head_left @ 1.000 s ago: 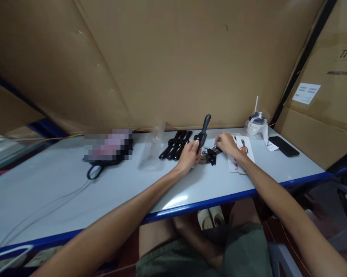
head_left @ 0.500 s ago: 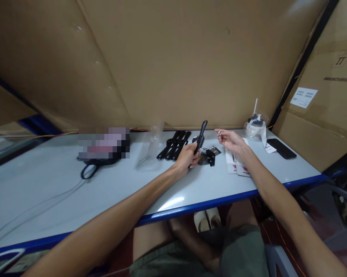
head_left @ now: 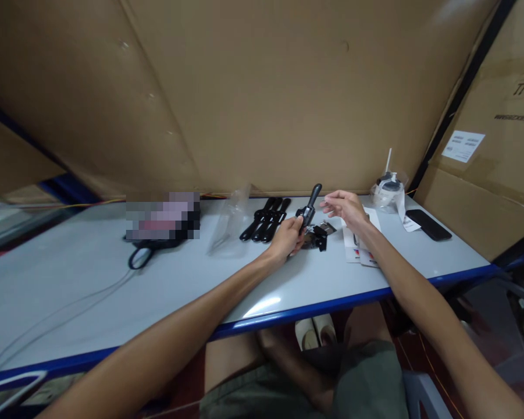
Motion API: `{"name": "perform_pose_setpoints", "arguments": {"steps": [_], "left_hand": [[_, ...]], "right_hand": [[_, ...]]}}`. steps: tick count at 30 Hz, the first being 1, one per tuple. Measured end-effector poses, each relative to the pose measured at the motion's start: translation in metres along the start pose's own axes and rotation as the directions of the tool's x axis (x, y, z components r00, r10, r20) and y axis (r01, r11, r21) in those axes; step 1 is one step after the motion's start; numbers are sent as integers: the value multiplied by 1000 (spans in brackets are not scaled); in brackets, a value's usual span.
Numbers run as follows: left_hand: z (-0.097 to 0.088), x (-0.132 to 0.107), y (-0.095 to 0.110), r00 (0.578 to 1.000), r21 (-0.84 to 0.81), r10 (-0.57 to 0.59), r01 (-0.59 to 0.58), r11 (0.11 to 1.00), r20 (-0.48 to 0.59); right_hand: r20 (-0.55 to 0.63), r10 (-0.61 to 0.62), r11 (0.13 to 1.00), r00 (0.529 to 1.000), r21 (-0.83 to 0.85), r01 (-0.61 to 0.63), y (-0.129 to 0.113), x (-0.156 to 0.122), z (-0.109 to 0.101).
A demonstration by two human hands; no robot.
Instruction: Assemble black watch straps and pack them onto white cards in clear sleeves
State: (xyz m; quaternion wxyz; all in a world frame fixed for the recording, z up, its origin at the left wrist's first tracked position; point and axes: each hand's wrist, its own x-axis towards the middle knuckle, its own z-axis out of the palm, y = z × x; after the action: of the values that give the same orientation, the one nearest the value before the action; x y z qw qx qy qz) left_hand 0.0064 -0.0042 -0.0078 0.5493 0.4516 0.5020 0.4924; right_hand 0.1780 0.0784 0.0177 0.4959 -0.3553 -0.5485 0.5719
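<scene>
My left hand [head_left: 288, 237] is closed around the lower end of a black watch strap [head_left: 309, 205], which it holds upright above the white table [head_left: 113, 291]. My right hand [head_left: 344, 208] hovers just right of the strap's top, its fingertips pinched on something too small to make out. Under both hands lies a small pile of dark parts on a clear bag [head_left: 316, 234]. Several more black straps [head_left: 266, 219] lie side by side to the left of it.
Printed cards [head_left: 357, 250] lie beneath my right wrist. A bagged pump bottle [head_left: 388, 189] and a black phone [head_left: 428, 224] stand at the right end. A clear plastic bag [head_left: 229, 224], a blurred dark object [head_left: 161, 224] and a cable [head_left: 70, 305] lie to the left. Cardboard walls rise behind.
My right hand lifted off the pile of parts with something pinched in its fingertips and moved up beside the strap's top. My left hand kept hold of the strap.
</scene>
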Motion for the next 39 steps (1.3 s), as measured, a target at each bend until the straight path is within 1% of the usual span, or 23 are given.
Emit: {"name": "perform_pose_setpoints", "arguments": {"steps": [2, 4, 6, 8, 11, 16, 20, 26, 29, 34, 36, 39], "left_hand": [[1, 0, 0, 1000, 7, -23, 22, 1000, 22], [1, -1, 0, 997, 2, -56, 56, 998, 51], [2, -2, 1, 993, 0, -83, 83, 997, 79], [2, -3, 1, 990, 10, -100, 100, 995, 100], [2, -5, 1, 985, 28, -122, 120, 992, 119], [2, -5, 0, 977, 25, -141, 139, 990, 157], [1, -4, 0, 967, -7, -144, 149, 989, 209], [1, -6, 4, 952, -82, -156, 183, 980, 262], [1, -7, 8, 948, -111, -172, 208, 972, 268], [0, -6, 8, 957, -131, -173, 207, 970, 235], [-1, -5, 6, 957, -119, -175, 207, 971, 231], [-1, -4, 3, 956, -101, -169, 197, 975, 240]], "right_hand": [[38, -64, 994, 997, -88, 67, -1, -3, 5], [74, -156, 966, 985, -199, 167, -1, -7, 10], [103, -262, 912, 960, -299, 281, 0, -10, 15], [117, -348, 850, 930, -379, 366, 2, -12, 19], [116, -411, 776, 904, -476, 414, 6, -15, 25], [93, -441, 701, 893, -586, 407, 11, -17, 30], [127, -452, 656, 883, -624, 425, 14, -20, 33], [131, -499, 564, 857, -702, 435, 20, -22, 37], [172, -502, 489, 847, -751, 443, 22, -21, 36], [304, -518, 324, 800, -796, 512, 23, -22, 33], [346, -497, 293, 796, -797, 529, 22, -23, 33], [376, -454, 295, 808, -792, 534, 21, -25, 35]]}}
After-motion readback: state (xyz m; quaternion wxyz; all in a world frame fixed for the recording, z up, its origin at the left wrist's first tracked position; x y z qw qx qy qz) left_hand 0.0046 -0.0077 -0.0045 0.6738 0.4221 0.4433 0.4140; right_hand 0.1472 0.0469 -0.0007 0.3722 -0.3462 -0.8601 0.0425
